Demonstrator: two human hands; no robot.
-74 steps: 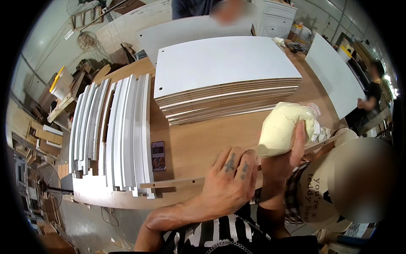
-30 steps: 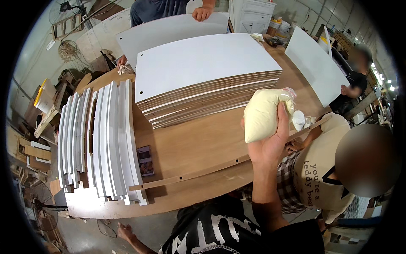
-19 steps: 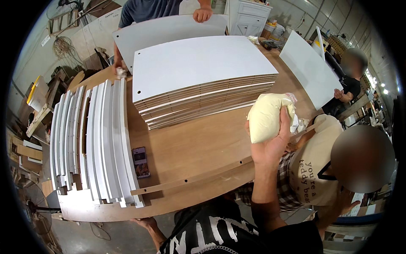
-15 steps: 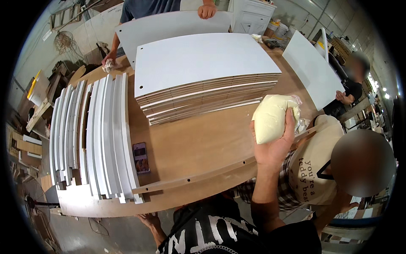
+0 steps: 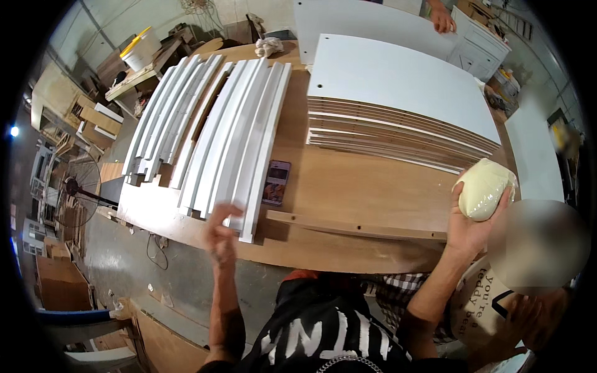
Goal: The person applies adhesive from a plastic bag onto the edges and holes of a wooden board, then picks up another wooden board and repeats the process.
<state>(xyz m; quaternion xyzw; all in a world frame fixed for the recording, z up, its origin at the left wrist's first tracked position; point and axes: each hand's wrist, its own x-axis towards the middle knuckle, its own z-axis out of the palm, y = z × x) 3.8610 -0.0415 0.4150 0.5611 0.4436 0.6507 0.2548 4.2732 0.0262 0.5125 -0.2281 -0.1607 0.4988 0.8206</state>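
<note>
- Right hand [image 5: 469, 233] is raised off the right end of the bench [image 5: 348, 186], fingers wrapped up around a pale yellow bag [image 5: 484, 188] of soft stuff in clear plastic.
- Bag sits on top of the hand: palm and thumb under and behind it, fingertips up its left and right sides. Clamped on it.
- Bag is in the air, just past the near right corner of the stack of white panels [image 5: 398, 93], not touching stack or bench.
- Left hand [image 5: 219, 235] is up at the near bench edge, fingers loosely curled and apart, holding nothing.
- It is just beside the near ends of the white curved mouldings [image 5: 242, 137]; cannot tell if a fingertip touches the closest one.
- Mouldings lie side by side in a fan on the left half of the bench, long way running away from the person.
- A phone [image 5: 277, 182] lies flat on the bench between the mouldings and the panel stack, near the left hand but apart from it.
- A thin wooden strip [image 5: 354, 228] with holes lies along the near edge, between the two hands.
- A second person [image 5: 497, 298] in a light printed garment sits low to the right, just under the right forearm.
- Another person's hand [image 5: 443, 17] rests on a white board at the far side.
</note>
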